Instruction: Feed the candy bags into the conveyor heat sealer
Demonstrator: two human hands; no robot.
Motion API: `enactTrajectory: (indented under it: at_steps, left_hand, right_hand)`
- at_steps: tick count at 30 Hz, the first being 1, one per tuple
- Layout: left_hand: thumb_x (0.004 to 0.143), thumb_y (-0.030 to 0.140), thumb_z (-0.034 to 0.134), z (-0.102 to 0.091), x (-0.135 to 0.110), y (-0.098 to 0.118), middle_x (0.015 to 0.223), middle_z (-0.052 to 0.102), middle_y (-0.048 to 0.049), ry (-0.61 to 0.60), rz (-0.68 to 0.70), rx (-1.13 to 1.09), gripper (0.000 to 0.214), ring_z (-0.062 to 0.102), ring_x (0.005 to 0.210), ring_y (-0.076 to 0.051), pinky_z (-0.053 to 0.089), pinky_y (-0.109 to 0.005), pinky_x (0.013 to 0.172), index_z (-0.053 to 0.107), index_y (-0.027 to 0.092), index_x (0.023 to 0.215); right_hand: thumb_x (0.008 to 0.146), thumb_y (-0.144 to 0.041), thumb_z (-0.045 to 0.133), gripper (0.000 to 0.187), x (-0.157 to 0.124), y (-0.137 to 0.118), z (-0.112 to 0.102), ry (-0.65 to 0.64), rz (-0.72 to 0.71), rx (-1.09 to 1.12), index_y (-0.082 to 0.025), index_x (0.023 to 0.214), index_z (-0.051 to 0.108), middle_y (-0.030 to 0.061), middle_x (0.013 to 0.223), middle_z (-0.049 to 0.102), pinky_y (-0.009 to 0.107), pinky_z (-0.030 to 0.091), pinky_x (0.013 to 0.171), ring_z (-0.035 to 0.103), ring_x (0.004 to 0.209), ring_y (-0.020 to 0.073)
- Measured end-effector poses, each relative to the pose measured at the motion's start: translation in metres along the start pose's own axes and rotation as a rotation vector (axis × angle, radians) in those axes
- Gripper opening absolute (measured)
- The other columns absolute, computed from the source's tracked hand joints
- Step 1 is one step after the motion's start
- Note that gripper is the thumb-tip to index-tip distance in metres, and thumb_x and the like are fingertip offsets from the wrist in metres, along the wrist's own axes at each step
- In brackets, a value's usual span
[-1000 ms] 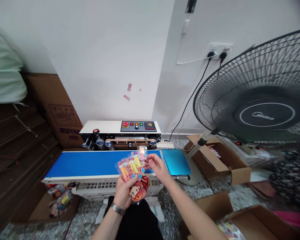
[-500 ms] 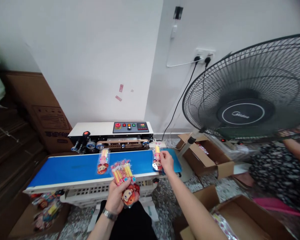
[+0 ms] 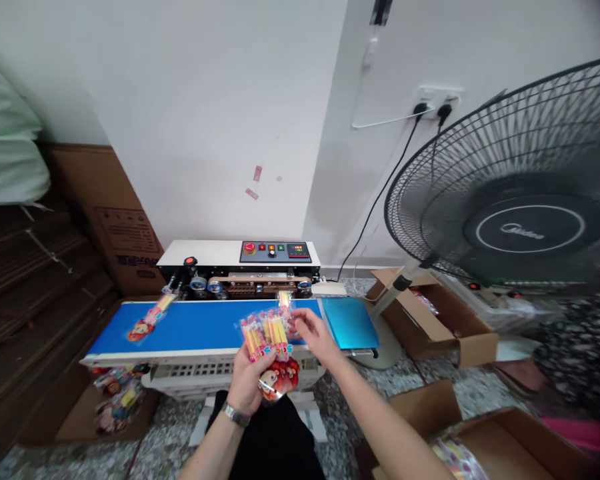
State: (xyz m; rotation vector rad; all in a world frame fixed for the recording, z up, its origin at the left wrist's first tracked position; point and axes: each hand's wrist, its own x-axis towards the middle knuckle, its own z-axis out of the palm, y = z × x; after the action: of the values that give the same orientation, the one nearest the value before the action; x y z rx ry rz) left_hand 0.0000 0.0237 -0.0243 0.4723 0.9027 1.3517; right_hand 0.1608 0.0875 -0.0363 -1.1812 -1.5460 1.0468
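Note:
My left hand (image 3: 247,381), with a metal watch on the wrist, holds a fanned bunch of clear plastic packets (image 3: 275,350). They contain yellow sticks and have red-haired cartoon faces at the lower end. My right hand (image 3: 318,337) is at the bunch's upper right edge, its fingers closed on a packet there; the fingertips are partly hidden. Behind the bunch, another packet (image 3: 285,299) lies on the blue conveyor belt (image 3: 205,327), its top by the sealing band. One more packet (image 3: 150,320) lies slanted near the belt's left end.
The sealing machine's control panel (image 3: 276,251) stands behind the belt. A blue plate (image 3: 350,323) extends at its right end. A large fan (image 3: 525,230) takes up the right side. Open cartons (image 3: 420,320) stand on the floor, and a box of packets (image 3: 120,400) is below left.
My right hand has left the packet at the belt's right end and moved left to the bunch. The packets on the belt have travelled left. The view has shifted slightly.

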Motion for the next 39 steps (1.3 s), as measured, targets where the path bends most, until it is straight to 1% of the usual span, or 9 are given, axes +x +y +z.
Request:
enactTrajectory:
  at_steps: [3, 7, 13, 17, 21, 26, 30, 33, 39]
  left_hand:
    - [0.056, 0.018, 0.077, 0.002, 0.000, -0.003, 0.095, 0.070, -0.0119, -0.015, 0.011, -0.034, 0.048, 0.066, 0.084, -0.027, 0.050, -0.040, 0.080, 0.058, 0.013, 0.099]
    - [0.055, 0.018, 0.077, 0.003, 0.000, -0.005, 0.095, 0.070, -0.0115, 0.031, 0.020, -0.061, 0.048, 0.066, 0.084, -0.027, 0.050, -0.041, 0.080, 0.058, 0.013, 0.099]
    - [0.052, 0.016, 0.079, -0.011, 0.001, -0.005, 0.084, 0.072, -0.0080, 0.139, 0.006, -0.027, 0.047, 0.068, 0.074, -0.023, 0.053, -0.035, 0.073, 0.059, 0.013, 0.094]
    - [0.055, 0.016, 0.078, -0.016, 0.001, -0.007, 0.076, 0.071, -0.0071, 0.105, -0.006, -0.017, 0.042, 0.067, 0.066, -0.020, 0.054, -0.034, 0.067, 0.058, 0.013, 0.091]
    - [0.054, 0.016, 0.078, -0.013, 0.001, -0.009, 0.078, 0.072, -0.0075, 0.119, -0.023, -0.013, 0.042, 0.067, 0.066, -0.020, 0.053, -0.034, 0.067, 0.058, 0.013, 0.091]
    - [0.050, 0.016, 0.080, -0.007, 0.001, -0.007, 0.080, 0.072, -0.0074, 0.151, -0.033, -0.036, 0.045, 0.067, 0.068, -0.021, 0.052, -0.033, 0.068, 0.060, 0.013, 0.090]
    - [0.051, 0.018, 0.079, -0.001, 0.001, -0.007, 0.080, 0.072, -0.0078, 0.092, -0.026, -0.050, 0.042, 0.067, 0.067, -0.020, 0.052, -0.032, 0.068, 0.062, 0.012, 0.089]
    - [0.053, 0.019, 0.078, 0.003, 0.002, -0.009, 0.080, 0.071, -0.0084, 0.020, 0.001, -0.053, 0.040, 0.066, 0.068, -0.020, 0.051, -0.032, 0.069, 0.062, 0.012, 0.089]
    - [0.051, 0.019, 0.080, -0.002, 0.003, -0.011, 0.083, 0.070, -0.0069, 0.067, -0.036, -0.019, 0.049, 0.066, 0.078, -0.022, 0.051, -0.032, 0.070, 0.060, 0.014, 0.095]
  right_hand:
    - [0.082, -0.038, 0.051, 0.021, -0.023, -0.018, 0.015, -0.026, -0.065, -0.077, -0.021, 0.089, 0.062, 0.0016, 0.082, 0.065, 0.025, 0.046, 0.066, 0.059, 0.074, 0.0160]
    - [0.085, -0.038, 0.044, 0.028, -0.026, -0.021, 0.015, 0.174, -0.074, -0.194, -0.019, 0.092, 0.064, 0.0044, 0.087, 0.067, 0.025, 0.045, 0.069, 0.060, 0.077, 0.0176]
    - [0.085, -0.040, 0.037, 0.036, 0.010, 0.020, -0.037, 0.437, 0.168, -0.529, -0.016, 0.086, 0.064, 0.0053, 0.078, 0.068, 0.024, 0.041, 0.062, 0.060, 0.071, 0.0183]
    - [0.083, -0.030, 0.039, 0.030, 0.035, 0.044, -0.059, 0.421, 0.330, -0.725, -0.017, 0.082, 0.066, 0.0070, 0.079, 0.069, 0.024, 0.037, 0.061, 0.061, 0.072, 0.0192]
    - [0.082, -0.025, 0.042, 0.026, 0.056, 0.051, -0.050, 0.355, 0.341, -0.735, -0.016, 0.081, 0.067, 0.0090, 0.079, 0.069, 0.025, 0.038, 0.063, 0.061, 0.074, 0.0205]
    - [0.081, -0.026, 0.048, 0.031, 0.053, 0.037, -0.027, 0.275, 0.235, -0.661, -0.018, 0.108, 0.060, 0.0085, 0.097, 0.066, 0.027, 0.043, 0.075, 0.061, 0.086, 0.0191]
    - [0.083, -0.037, 0.047, 0.034, 0.012, 0.010, 0.001, 0.003, 0.008, -0.148, -0.020, 0.112, 0.054, 0.0054, 0.098, 0.064, 0.029, 0.048, 0.074, 0.060, 0.086, 0.0171]
    - [0.080, -0.039, 0.053, 0.030, -0.017, -0.006, 0.020, -0.131, -0.012, 0.081, -0.020, 0.103, 0.056, 0.0034, 0.091, 0.064, 0.027, 0.049, 0.068, 0.060, 0.081, 0.0165]
    - [0.078, -0.041, 0.052, 0.027, -0.005, 0.015, -0.006, 0.202, 0.081, 0.115, -0.019, 0.093, 0.054, 0.0030, 0.081, 0.064, 0.026, 0.049, 0.060, 0.061, 0.070, 0.0164]
